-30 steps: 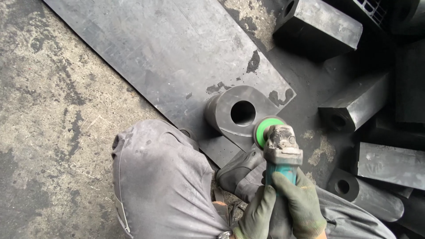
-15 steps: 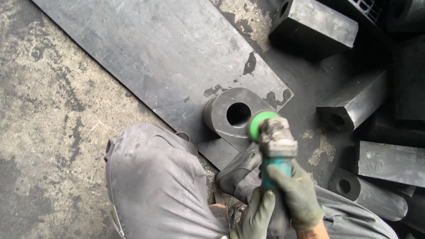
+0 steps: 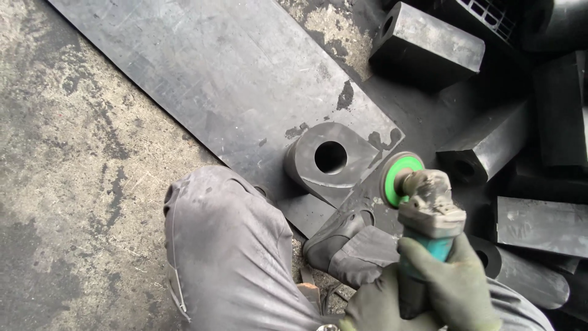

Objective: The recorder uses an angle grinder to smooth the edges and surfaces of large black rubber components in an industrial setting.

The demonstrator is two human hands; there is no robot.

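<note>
Both gloved hands grip an angle grinder (image 3: 425,227): the right hand (image 3: 453,285) wraps its teal body, the left hand (image 3: 376,303) closes around it lower down. The grinder's green disc (image 3: 397,179) sits just beside a black block with a round hole (image 3: 327,160), which lies on a dark sheet (image 3: 214,73) on the concrete floor (image 3: 67,184). More black blocks (image 3: 429,46) lie piled to the right.

angle grinder (image 3: 422,214) — teal body, green disc, upright in gloved hands | holed black block (image 3: 327,162) — just left, on mat
</note>
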